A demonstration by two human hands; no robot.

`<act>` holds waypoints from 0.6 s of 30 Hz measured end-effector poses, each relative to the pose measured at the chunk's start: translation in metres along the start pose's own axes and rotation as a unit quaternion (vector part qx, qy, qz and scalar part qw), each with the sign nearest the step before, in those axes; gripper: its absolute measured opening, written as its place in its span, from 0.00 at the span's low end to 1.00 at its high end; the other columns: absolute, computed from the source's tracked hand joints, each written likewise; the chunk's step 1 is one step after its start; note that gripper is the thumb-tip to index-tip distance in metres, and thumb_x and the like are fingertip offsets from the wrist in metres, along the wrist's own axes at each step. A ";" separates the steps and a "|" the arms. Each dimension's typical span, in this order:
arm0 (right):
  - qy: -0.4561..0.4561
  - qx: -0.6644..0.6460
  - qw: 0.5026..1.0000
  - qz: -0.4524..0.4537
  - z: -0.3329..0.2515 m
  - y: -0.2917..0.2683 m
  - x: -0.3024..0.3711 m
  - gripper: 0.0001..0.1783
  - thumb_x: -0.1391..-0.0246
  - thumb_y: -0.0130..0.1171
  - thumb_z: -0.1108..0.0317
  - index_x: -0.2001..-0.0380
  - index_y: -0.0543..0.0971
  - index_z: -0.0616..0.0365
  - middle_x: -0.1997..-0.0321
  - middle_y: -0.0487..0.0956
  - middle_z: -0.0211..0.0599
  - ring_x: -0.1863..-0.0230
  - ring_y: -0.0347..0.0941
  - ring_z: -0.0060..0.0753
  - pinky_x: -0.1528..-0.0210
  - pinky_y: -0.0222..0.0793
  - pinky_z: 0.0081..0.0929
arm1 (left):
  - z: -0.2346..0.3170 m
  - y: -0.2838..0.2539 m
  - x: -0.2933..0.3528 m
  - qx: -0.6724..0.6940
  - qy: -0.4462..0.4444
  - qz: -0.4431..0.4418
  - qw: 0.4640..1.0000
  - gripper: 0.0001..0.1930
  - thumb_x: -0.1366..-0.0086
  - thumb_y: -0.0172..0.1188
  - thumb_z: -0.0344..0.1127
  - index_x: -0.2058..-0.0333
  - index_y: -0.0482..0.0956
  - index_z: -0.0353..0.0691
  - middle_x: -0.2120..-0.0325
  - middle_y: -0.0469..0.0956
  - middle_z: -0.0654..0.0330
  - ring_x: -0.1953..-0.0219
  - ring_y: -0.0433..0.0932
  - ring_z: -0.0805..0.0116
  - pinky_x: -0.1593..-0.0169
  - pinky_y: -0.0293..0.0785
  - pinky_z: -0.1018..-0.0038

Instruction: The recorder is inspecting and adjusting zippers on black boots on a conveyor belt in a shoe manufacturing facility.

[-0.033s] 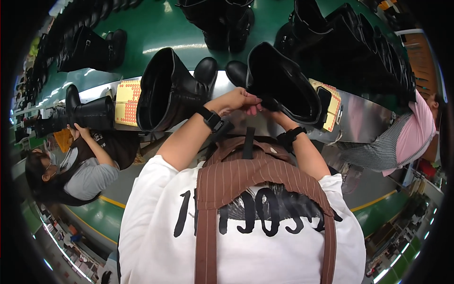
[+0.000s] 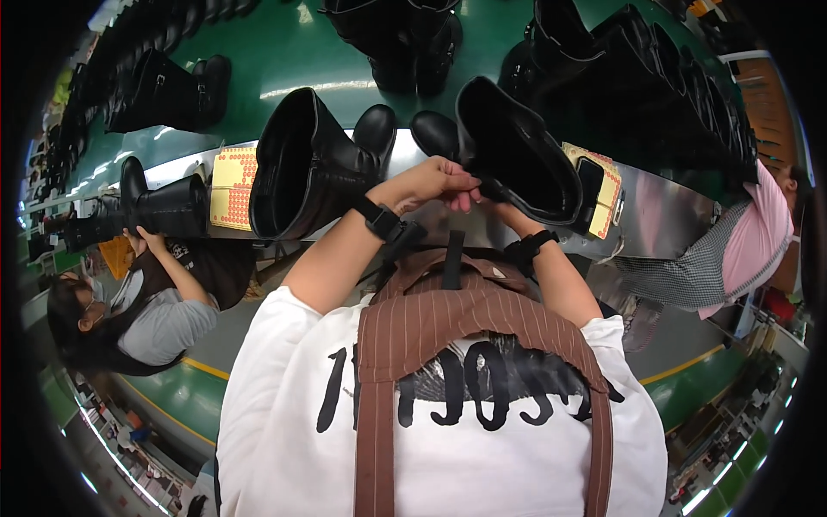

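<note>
Head view showed a green tabletop [image 2: 276, 60], with a black boot [image 2: 512, 155] at its near edge, top opening toward the wearer, and a second boot [image 2: 334, 168] to its left. The left hand [image 2: 439, 183] had its grip pressed together, thumb to fingers, by the first boot's rim (pinching what, I couldn't tell); the right hand's [image 2: 511, 217] grip, partly hidden by that boot, was unreadable. Rightward lay a dark phone [image 2: 589, 179].

Narrow gap at centre, wider room far left.
Near passage is hemmed by the left boot [image 2: 332, 168] and right boot [image 2: 521, 155]; beyond the left one, open green worktop [image 2: 280, 47] is bounded by the far boots [image 2: 392, 52].
</note>
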State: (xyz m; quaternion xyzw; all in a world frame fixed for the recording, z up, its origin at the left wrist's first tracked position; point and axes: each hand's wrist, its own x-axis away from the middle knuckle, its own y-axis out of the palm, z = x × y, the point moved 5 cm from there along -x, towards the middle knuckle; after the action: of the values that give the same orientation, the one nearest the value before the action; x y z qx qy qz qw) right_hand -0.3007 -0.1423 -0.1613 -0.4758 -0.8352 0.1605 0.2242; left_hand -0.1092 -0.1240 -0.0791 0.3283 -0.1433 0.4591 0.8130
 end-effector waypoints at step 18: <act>-0.008 0.004 1.000 -0.018 -0.017 -0.006 -0.003 0.34 0.58 0.72 0.55 0.48 0.75 0.57 0.45 0.75 0.39 0.44 0.70 0.39 0.40 0.63 0.35 | 0.097 0.064 0.096 -0.086 0.144 0.052 0.984 0.15 0.30 0.52 0.41 0.66 0.81 0.34 0.84 0.76 0.66 0.79 0.72 0.82 0.70 0.67 0.85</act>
State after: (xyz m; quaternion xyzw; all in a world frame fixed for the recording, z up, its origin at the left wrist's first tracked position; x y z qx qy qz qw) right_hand -0.2949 -0.1469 -0.1446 -0.4584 -0.8450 0.1635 0.2217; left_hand -0.1051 -0.1022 0.0702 0.1798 -0.0803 0.5294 0.8252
